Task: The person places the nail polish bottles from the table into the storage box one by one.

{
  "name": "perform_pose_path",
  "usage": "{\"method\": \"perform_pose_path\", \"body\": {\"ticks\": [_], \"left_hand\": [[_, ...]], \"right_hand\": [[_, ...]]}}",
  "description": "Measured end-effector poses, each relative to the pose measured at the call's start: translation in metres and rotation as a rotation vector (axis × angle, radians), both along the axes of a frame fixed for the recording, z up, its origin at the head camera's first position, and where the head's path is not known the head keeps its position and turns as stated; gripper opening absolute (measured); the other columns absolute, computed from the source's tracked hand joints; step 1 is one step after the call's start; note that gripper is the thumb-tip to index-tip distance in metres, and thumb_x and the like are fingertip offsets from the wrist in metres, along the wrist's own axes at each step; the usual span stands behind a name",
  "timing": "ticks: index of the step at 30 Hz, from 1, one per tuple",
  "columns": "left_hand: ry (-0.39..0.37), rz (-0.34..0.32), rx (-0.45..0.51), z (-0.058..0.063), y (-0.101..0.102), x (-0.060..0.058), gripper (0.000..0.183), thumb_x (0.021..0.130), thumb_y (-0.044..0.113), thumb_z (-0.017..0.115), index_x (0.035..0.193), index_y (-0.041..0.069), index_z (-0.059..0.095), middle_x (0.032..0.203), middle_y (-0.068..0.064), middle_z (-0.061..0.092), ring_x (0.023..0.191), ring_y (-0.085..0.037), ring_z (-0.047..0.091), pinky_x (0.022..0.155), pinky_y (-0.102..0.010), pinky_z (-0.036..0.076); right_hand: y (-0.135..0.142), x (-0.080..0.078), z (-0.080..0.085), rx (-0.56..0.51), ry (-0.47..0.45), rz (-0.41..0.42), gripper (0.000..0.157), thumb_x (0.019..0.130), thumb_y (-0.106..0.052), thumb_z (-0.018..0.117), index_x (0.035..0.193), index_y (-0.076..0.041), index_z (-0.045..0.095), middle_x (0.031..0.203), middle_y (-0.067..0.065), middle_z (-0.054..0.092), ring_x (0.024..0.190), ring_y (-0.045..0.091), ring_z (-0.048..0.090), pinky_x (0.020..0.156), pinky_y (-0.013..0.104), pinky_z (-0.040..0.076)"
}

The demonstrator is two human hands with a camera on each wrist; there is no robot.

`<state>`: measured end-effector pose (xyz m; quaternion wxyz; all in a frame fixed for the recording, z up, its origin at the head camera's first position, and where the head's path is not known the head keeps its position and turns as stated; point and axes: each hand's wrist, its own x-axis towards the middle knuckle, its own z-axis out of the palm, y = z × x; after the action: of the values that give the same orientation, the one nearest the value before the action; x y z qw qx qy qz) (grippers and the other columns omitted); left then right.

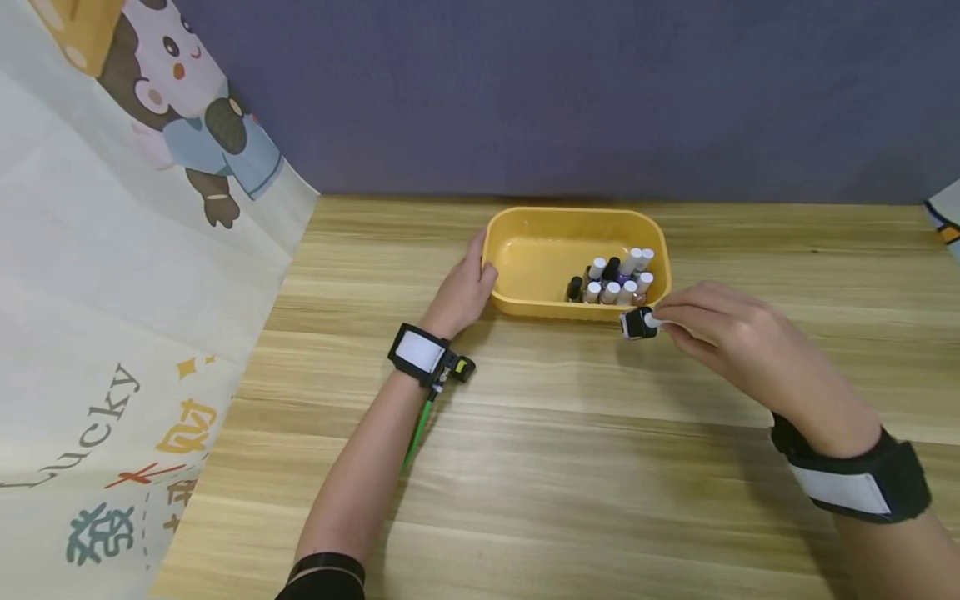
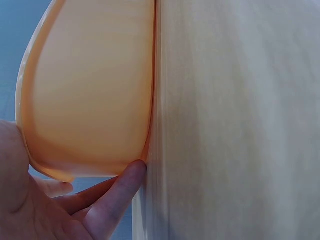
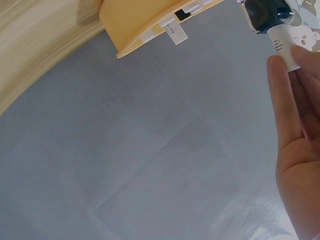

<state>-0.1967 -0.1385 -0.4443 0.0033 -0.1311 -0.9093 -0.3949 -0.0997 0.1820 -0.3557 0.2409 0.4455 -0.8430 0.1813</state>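
My right hand (image 1: pixel 723 329) pinches a nail polish bottle (image 1: pixel 637 323) by its white cap. The bottle's dark glass body points left, just in front of the yellow bin's right front corner. In the right wrist view the white cap (image 3: pixel 283 47) sits between thumb and fingers, with dark polish in the glass. My left hand (image 1: pixel 462 292) grips the left end of the yellow bin (image 1: pixel 525 307), which stands on the table. In the left wrist view its fingertips (image 2: pixel 134 172) touch the bin's outer wall low down. Several nail polish bottles (image 1: pixel 611 292) stand upright in the bin's right half, capped in white or black.
The wooden table (image 1: pixel 525 467) reaches back to a dark blue-grey panel (image 1: pixel 562 100) right behind the bin. On the left hangs a pale cloth (image 1: pixel 82 275) with cartoon print and lettering. A small device with a green strip (image 1: pixel 417 433) hangs at my left wrist strap.
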Motion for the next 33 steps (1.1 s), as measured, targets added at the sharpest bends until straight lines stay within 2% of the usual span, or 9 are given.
{"method": "perform_pose_path", "body": {"ticks": [6, 11, 12, 16, 19, 25, 31, 33], "left_hand": [[-0.002, -0.001, 0.001, 0.0, 0.0, 0.0, 0.058, 0.098, 0.03, 0.028, 0.149, 0.027, 0.001, 0.145, -0.009, 0.036, 0.112, -0.013, 0.049, 0.096, -0.029, 0.037], [-0.008, -0.002, 0.013, 0.001, 0.001, 0.0, 0.058, 0.098, 0.03, 0.028, 0.149, 0.028, 0.0, 0.143, -0.012, 0.039, 0.096, -0.014, 0.054, 0.082, -0.029, 0.043], [-0.009, -0.002, 0.014, 0.001, 0.001, -0.001, 0.058, 0.098, 0.03, 0.028, 0.149, 0.028, 0.0, 0.143, -0.012, 0.039, 0.095, -0.014, 0.054, 0.08, -0.029, 0.044], [-0.012, -0.003, 0.017, 0.001, 0.001, 0.0, 0.058, 0.098, 0.031, 0.027, 0.149, 0.028, 0.0, 0.142, -0.012, 0.04, 0.093, -0.015, 0.054, 0.079, -0.03, 0.044], [-0.017, -0.007, 0.025, 0.001, 0.001, 0.0, 0.058, 0.098, 0.031, 0.027, 0.149, 0.027, 0.0, 0.141, -0.012, 0.041, 0.089, -0.016, 0.054, 0.073, -0.03, 0.045], [-0.028, -0.004, 0.034, 0.002, 0.001, 0.001, 0.058, 0.098, 0.03, 0.028, 0.149, 0.028, 0.0, 0.142, -0.012, 0.04, 0.074, -0.017, 0.054, 0.059, -0.03, 0.044], [-0.023, 0.001, 0.028, 0.001, 0.001, 0.0, 0.058, 0.098, 0.03, 0.028, 0.149, 0.028, 0.0, 0.145, -0.01, 0.037, 0.088, -0.016, 0.054, 0.069, -0.029, 0.045], [-0.023, 0.002, 0.025, 0.0, 0.001, 0.0, 0.058, 0.098, 0.03, 0.028, 0.149, 0.028, 0.0, 0.144, -0.01, 0.037, 0.087, -0.016, 0.054, 0.069, -0.029, 0.045]], "right_hand": [[-0.002, -0.002, 0.002, 0.02, -0.008, -0.015, 0.041, 0.096, -0.034, 0.039, 0.097, -0.006, 0.068, 0.098, 0.003, 0.064, 0.088, 0.015, 0.059, 0.072, 0.023, 0.046], [-0.005, -0.005, 0.002, 0.02, -0.01, -0.043, 0.04, 0.096, -0.034, 0.04, 0.098, -0.005, 0.068, 0.097, 0.004, 0.064, 0.087, 0.015, 0.059, 0.072, 0.024, 0.047], [-0.006, -0.006, 0.001, 0.015, -0.009, -0.046, 0.036, 0.095, -0.032, 0.043, 0.098, -0.005, 0.068, 0.097, 0.004, 0.064, 0.087, 0.015, 0.059, 0.072, 0.025, 0.047], [-0.008, -0.008, 0.001, -0.014, -0.003, -0.057, 0.019, 0.082, -0.014, 0.063, 0.099, -0.005, 0.068, 0.098, 0.004, 0.065, 0.088, 0.016, 0.059, 0.073, 0.026, 0.046], [-0.01, -0.009, 0.0, -0.032, -0.002, -0.066, 0.027, 0.071, -0.004, 0.07, 0.099, -0.005, 0.068, 0.097, 0.004, 0.065, 0.088, 0.017, 0.059, 0.074, 0.026, 0.046], [-0.013, -0.012, -0.001, -0.044, -0.001, -0.075, 0.031, 0.068, -0.002, 0.071, 0.099, -0.005, 0.068, 0.097, 0.004, 0.065, 0.089, 0.018, 0.059, 0.076, 0.027, 0.045], [-0.016, -0.016, -0.002, -0.06, 0.0, -0.097, 0.031, 0.068, -0.001, 0.072, 0.098, -0.005, 0.068, 0.095, 0.005, 0.065, 0.086, 0.017, 0.06, 0.074, 0.028, 0.046], [-0.018, -0.017, -0.002, -0.063, -0.002, -0.104, 0.031, 0.068, -0.001, 0.073, 0.098, -0.005, 0.068, 0.095, 0.005, 0.066, 0.086, 0.018, 0.06, 0.074, 0.029, 0.047]]}}
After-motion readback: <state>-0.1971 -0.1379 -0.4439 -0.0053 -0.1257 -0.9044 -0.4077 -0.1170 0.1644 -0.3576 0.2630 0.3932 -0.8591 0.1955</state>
